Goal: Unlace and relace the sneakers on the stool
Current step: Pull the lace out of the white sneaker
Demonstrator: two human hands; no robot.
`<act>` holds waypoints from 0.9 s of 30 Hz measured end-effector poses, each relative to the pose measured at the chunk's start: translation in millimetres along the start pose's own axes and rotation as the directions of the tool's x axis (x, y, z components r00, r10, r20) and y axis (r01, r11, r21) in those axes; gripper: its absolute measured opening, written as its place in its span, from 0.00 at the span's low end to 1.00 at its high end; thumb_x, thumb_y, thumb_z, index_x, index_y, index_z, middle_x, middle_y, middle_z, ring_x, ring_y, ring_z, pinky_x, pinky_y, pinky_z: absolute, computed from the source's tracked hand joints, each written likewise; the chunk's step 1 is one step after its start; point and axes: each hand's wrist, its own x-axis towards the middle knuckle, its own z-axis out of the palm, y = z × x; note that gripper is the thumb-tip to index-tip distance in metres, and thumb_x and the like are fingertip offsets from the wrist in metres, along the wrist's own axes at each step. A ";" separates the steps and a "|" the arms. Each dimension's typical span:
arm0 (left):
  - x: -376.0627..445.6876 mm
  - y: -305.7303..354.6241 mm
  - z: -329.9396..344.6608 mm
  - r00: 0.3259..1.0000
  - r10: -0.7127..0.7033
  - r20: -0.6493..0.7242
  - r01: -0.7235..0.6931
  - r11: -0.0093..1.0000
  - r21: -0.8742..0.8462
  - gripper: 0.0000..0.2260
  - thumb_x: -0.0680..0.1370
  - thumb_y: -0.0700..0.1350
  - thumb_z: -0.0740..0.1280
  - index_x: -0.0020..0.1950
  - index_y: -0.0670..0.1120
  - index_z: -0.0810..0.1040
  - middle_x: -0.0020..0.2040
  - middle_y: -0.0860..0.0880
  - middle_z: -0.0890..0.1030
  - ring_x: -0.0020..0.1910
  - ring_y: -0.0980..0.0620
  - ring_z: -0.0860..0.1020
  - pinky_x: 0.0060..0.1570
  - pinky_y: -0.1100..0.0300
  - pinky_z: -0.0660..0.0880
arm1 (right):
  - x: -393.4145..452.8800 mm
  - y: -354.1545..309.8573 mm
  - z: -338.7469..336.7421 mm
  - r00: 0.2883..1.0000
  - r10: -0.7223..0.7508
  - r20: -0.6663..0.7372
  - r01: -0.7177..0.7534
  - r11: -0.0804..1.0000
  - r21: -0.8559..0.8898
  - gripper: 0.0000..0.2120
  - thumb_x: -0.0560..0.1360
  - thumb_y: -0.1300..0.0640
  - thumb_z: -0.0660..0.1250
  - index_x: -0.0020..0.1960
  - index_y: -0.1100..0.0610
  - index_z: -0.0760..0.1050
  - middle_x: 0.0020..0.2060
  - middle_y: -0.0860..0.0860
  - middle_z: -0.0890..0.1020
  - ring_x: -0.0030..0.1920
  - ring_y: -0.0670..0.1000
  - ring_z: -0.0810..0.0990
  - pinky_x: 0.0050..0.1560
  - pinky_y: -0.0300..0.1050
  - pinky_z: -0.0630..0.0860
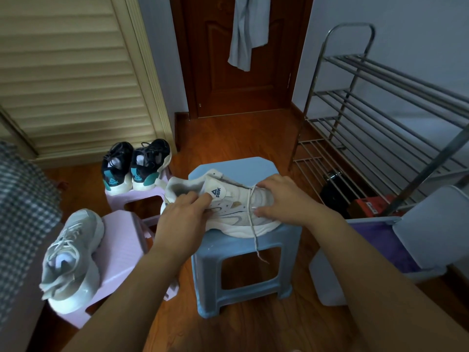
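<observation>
- The fingers (203, 199) of the left hand (181, 219) are curled in at the heel end of the white sneaker (228, 207), thumb and fingertips pinching the side of the collar just beside the tongue with its dark logo.
- The right hand (281, 199) is cupped over the front of the same shoe, fingers bent across the top of the lacing area and thumb pressed low on the near side, so the toe is gripped between them.
- That white sneaker lies tipped on its side on the blue stool (243, 273), heel to the left, toe to the right, the sole facing the person.
- A white lace (253, 224) comes out from under the right hand, runs down across the sole and hangs loose over the stool's front edge, its frayed end free in front of the stool's opening.
- To the left, a grey sneaker (73, 257) sits laced on a pink stool (119, 250).
- Further back, a pair of black sneakers (135, 166) stands on another pink stool (142, 196), heels facing the viewer.
- On the right stands a metal shoe rack (380, 118), near the blue stool.
- The floor (253, 331) is reddish wood, and a dark wooden door (215, 72) stands behind with a pale cloth (247, 31) hanging on it.
</observation>
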 end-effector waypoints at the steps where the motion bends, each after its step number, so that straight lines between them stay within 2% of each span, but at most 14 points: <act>1: 0.1 -0.1 0.5 1.000 0.001 -0.004 -0.001 1.000 0.002 0.07 0.77 0.46 0.71 0.51 0.49 0.73 0.44 0.49 0.76 0.45 0.44 0.76 0.37 0.54 0.67 | 1.4 1.5 0.7 1.000 -0.004 0.017 0.004 1.000 0.009 0.36 0.73 0.43 0.73 0.77 0.51 0.65 0.71 0.50 0.68 0.72 0.54 0.62 0.72 0.50 0.62; 4: 0.8 0.0 1.1 1.000 0.003 -0.009 -0.003 1.000 0.009 0.08 0.77 0.46 0.71 0.51 0.49 0.73 0.43 0.49 0.76 0.44 0.43 0.76 0.36 0.54 0.67 | 5.3 4.0 1.6 1.000 0.001 0.024 -0.001 1.000 0.020 0.33 0.76 0.48 0.70 0.78 0.51 0.64 0.70 0.51 0.70 0.72 0.54 0.62 0.73 0.50 0.62; 8: 0.7 -1.0 1.6 1.000 0.008 -0.002 -0.008 1.000 0.009 0.07 0.77 0.47 0.70 0.51 0.49 0.73 0.44 0.49 0.76 0.44 0.44 0.76 0.36 0.53 0.69 | 10.9 8.3 0.4 0.998 0.058 -0.029 -0.053 0.985 0.165 0.25 0.75 0.55 0.68 0.71 0.52 0.70 0.61 0.48 0.75 0.67 0.49 0.66 0.67 0.49 0.68; 10: 0.7 -1.5 2.2 1.000 0.013 0.001 -0.014 1.000 0.017 0.07 0.77 0.47 0.70 0.51 0.49 0.73 0.44 0.49 0.76 0.45 0.43 0.76 0.36 0.51 0.70 | 13.5 12.4 4.7 0.995 0.084 -0.053 -0.075 0.987 0.145 0.17 0.77 0.55 0.66 0.66 0.53 0.73 0.59 0.49 0.76 0.64 0.50 0.70 0.62 0.47 0.70; 12: 0.9 -2.1 2.7 1.000 0.015 0.005 -0.015 1.000 0.017 0.07 0.77 0.47 0.69 0.51 0.49 0.73 0.44 0.49 0.76 0.45 0.42 0.76 0.36 0.51 0.71 | 17.8 16.2 8.5 0.987 0.069 -0.145 -0.057 0.995 0.085 0.12 0.79 0.56 0.64 0.62 0.54 0.77 0.56 0.50 0.79 0.61 0.51 0.74 0.58 0.46 0.71; 16: 0.6 -2.0 3.0 1.000 0.018 -0.005 -0.018 1.000 0.015 0.07 0.76 0.46 0.70 0.51 0.49 0.73 0.43 0.49 0.76 0.44 0.42 0.76 0.35 0.50 0.70 | 23.3 16.7 10.1 0.960 0.061 -0.275 -0.043 0.996 0.073 0.09 0.78 0.62 0.67 0.56 0.55 0.82 0.51 0.51 0.82 0.56 0.53 0.78 0.57 0.47 0.75; 20: 1.1 -0.2 2.9 1.000 0.010 -0.015 -0.010 1.000 0.014 0.08 0.76 0.45 0.71 0.50 0.49 0.73 0.43 0.48 0.76 0.43 0.42 0.76 0.35 0.51 0.69 | 17.2 6.5 -4.0 0.935 0.058 -0.350 -0.066 0.998 -0.011 0.12 0.82 0.61 0.63 0.63 0.57 0.79 0.57 0.54 0.81 0.58 0.55 0.77 0.55 0.47 0.72; 22: 1.6 0.7 3.1 1.000 -0.001 -0.020 0.001 1.000 0.021 0.08 0.75 0.45 0.71 0.50 0.49 0.73 0.43 0.48 0.76 0.42 0.42 0.76 0.35 0.53 0.66 | 9.7 1.1 -7.8 0.946 0.069 -0.316 -0.069 0.998 0.013 0.12 0.82 0.61 0.60 0.62 0.57 0.79 0.58 0.54 0.79 0.58 0.54 0.77 0.56 0.46 0.72; 24: 2.1 1.3 3.5 1.000 -0.002 -0.020 0.002 1.000 0.024 0.08 0.75 0.44 0.71 0.50 0.49 0.73 0.43 0.48 0.76 0.42 0.42 0.75 0.35 0.53 0.65 | 0.3 -4.9 0.0 0.982 0.090 -0.166 -0.089 0.996 0.017 0.12 0.82 0.60 0.58 0.60 0.55 0.78 0.59 0.54 0.78 0.57 0.54 0.76 0.56 0.47 0.73; 26: 2.4 0.9 3.0 1.000 -0.004 -0.012 0.004 1.000 0.012 0.07 0.76 0.45 0.70 0.50 0.49 0.73 0.43 0.48 0.76 0.42 0.43 0.75 0.36 0.53 0.66 | -8.2 -10.2 11.1 0.994 0.098 -0.052 -0.101 0.994 -0.046 0.11 0.82 0.51 0.60 0.62 0.52 0.74 0.58 0.52 0.78 0.55 0.54 0.77 0.54 0.49 0.74; 27: 2.3 0.8 2.6 1.000 -0.007 -0.007 0.007 1.000 0.006 0.06 0.77 0.45 0.69 0.51 0.49 0.73 0.44 0.48 0.76 0.43 0.43 0.75 0.36 0.52 0.67 | -10.4 -11.6 12.9 0.995 0.085 -0.049 -0.089 0.992 -0.091 0.14 0.80 0.45 0.62 0.62 0.51 0.72 0.57 0.50 0.78 0.55 0.54 0.77 0.53 0.50 0.74</act>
